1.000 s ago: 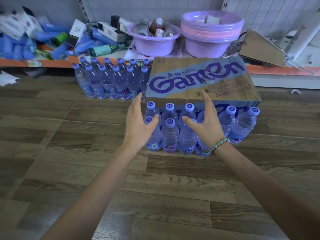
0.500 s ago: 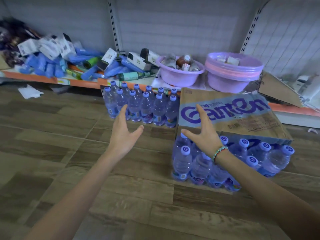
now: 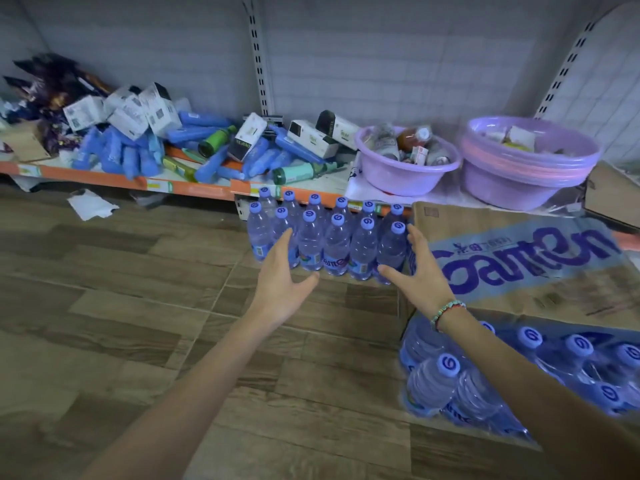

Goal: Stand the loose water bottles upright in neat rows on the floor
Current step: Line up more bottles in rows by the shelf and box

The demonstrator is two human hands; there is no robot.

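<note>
The far bottles stand upright in two rows on the floor against the shelf, at 12 o'clock from both hands. The rows run left to right, 9 to 3 o'clock. The left hand and right hand are spread flat and hold nothing, one toward each end of the block, just short of it or grazing it; I cannot tell which. Each looks about equally near. More bottles sit at 4 o'clock, under the box. Likely next: squeeze the block straight.
</note>
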